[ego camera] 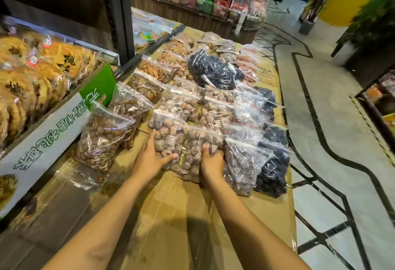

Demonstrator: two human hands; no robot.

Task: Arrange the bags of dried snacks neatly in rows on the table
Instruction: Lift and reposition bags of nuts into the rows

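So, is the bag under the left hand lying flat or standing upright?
Lying flat: the bag rests on the cardboard-covered table, the left hand pressed on it.

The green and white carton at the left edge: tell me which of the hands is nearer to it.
Left. The left hand rests on a bag of pale round snacks toward the green and white carton; the right hand grips the next bag, farther away.

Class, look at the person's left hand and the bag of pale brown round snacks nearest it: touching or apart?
Touching. The head view shows the left hand lying flat against that bag, thumb across its lower edge.
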